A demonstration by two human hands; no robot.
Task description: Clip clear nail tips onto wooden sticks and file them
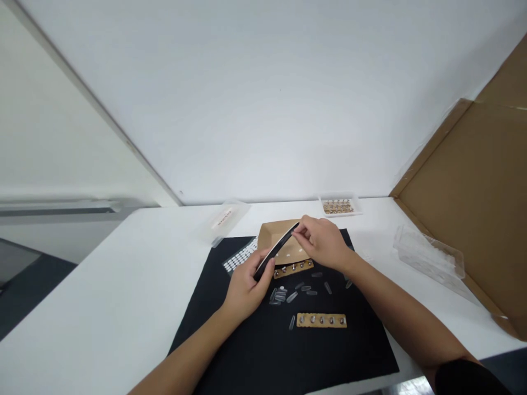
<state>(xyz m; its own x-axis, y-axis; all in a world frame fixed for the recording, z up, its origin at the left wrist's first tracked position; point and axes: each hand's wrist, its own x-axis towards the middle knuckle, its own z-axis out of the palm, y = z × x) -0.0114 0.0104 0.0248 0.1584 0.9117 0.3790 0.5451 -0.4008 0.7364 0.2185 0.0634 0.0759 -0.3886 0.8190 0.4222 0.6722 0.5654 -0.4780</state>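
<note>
My left hand (251, 280) is closed around the lower end of a thin black strip (276, 249) with a pale edge, seen nearly side-on and slightly curved. At its upper end, the fingertips of my right hand (319, 238) are pinched together against it; anything small between them is hidden. Behind the strip stands a brown paper tray (269, 231) with a few white spots on its near side. Just below the tray lies a cork-coloured bar with metal studs (294, 269). Clear nail tips (280, 295) are scattered nearby, some bunched together.
A second studded bar (321, 320) rests nearer me on the black mat (247, 351). Left of the tray is a sheet of white tabs (241, 255). Farther back are a clear packet (228, 219) and a studded-bar box (338, 206). A clear container (428, 255) stands right, beside cardboard (486, 208).
</note>
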